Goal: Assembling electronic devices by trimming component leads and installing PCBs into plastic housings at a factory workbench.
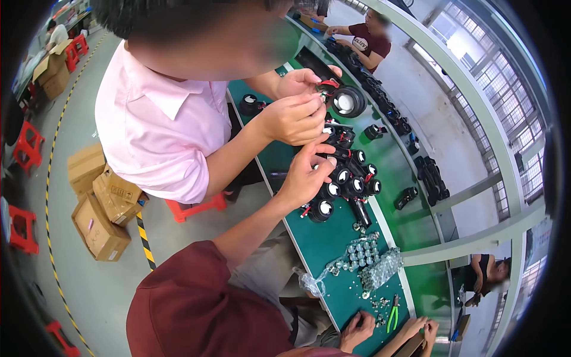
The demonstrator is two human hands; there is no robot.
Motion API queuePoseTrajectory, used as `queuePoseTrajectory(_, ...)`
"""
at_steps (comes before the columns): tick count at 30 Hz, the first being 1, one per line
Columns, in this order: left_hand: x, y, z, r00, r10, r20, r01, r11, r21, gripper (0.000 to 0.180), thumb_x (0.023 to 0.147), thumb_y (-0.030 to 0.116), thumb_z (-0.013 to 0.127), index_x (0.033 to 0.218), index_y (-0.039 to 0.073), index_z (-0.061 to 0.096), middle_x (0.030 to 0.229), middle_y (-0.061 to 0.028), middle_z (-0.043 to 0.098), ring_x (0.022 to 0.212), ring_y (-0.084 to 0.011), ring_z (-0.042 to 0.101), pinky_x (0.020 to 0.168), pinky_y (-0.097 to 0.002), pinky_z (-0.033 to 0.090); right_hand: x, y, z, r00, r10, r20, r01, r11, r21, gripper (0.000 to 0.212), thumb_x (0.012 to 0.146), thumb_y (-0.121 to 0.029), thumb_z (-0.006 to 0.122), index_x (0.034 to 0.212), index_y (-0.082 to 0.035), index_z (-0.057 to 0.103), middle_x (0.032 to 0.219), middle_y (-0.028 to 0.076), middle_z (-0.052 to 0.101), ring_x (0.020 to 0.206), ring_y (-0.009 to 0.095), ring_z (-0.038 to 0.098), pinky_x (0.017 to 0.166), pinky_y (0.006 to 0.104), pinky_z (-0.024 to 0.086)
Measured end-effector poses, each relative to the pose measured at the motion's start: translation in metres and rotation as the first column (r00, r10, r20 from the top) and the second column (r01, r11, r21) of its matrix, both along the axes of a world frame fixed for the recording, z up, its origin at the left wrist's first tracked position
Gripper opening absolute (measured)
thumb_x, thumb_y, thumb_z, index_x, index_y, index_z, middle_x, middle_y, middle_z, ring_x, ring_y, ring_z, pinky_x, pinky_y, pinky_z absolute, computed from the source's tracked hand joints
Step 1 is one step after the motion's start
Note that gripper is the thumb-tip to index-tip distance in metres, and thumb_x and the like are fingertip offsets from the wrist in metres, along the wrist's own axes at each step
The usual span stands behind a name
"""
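My left arm, in a maroon sleeve, reaches up to a cluster of black round housings (355,186) with white discs and red bits. My left hand (306,174) hovers at their near side, fingers extended and apart, with nothing seen in it. Just beyond, a co-worker in a pink shirt pinches at a black round housing (348,102) with a red part, held in both hands (297,116). My right hand (357,331) rests loosely bent on the green table (309,238), fingers partly spread. Beside it lie small metal pieces (379,306) and green-handled pliers (393,314).
Clear plastic packs of round parts (363,253) lie mid-table. Another person's hands (419,328) work at lower right. A green conveyor (395,172) with black parts runs along the far side, behind a pale metal frame (464,245). Cardboard boxes (98,229) stand on the floor.
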State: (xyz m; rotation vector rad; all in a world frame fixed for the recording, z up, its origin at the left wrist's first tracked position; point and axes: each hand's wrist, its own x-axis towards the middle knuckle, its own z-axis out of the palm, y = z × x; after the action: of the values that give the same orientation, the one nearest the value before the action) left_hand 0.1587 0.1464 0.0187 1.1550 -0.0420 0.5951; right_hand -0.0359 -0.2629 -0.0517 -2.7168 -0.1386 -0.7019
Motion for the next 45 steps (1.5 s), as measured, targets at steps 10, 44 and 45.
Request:
queuePoseTrajectory(10,-0.002,-0.007,0.000,0.996,-0.077,-0.055,0.076,0.997,-0.027,0.056,0.094,0.008,0.063,0.143,-0.003,0.039,0.121,-0.0160,0.056,0.088,-0.0141,0.064,0.065,-0.0265,0.059,0.001,-0.001,-0.004,0.999,-0.050,-0.015,0.050,0.999,0.008,0.007,0.085,-0.005,0.063,0.091,-0.002,0.065,0.086,0.017,0.062,0.079,0.039,0.059,0.071,0.0468,0.046)
queuePoseTrajectory(44,-0.003,-0.010,-0.007,0.991,-0.113,-0.075,0.112,0.994,-0.019,0.053,0.093,0.007,0.063,0.140,-0.003,0.041,0.117,-0.0144,0.058,0.086,-0.0156,0.065,0.065,-0.0272,0.058,0.002,-0.003,-0.006,0.998,-0.057,-0.020,0.057,0.998,0.001,0.009,0.086,-0.008,0.062,0.092,-0.002,0.066,0.091,0.015,0.066,0.082,0.038,0.060,0.076,0.0458,0.046)
queuePoseTrajectory(45,-0.003,-0.010,-0.007,0.990,-0.116,-0.079,0.115,0.993,-0.018,0.052,0.093,0.007,0.063,0.139,-0.003,0.041,0.117,-0.0143,0.058,0.086,-0.0156,0.065,0.065,-0.0271,0.057,0.002,-0.003,-0.006,0.998,-0.056,-0.020,0.056,0.998,0.002,0.010,0.086,-0.008,0.062,0.092,-0.002,0.066,0.091,0.015,0.066,0.082,0.038,0.060,0.076,0.0458,0.046)
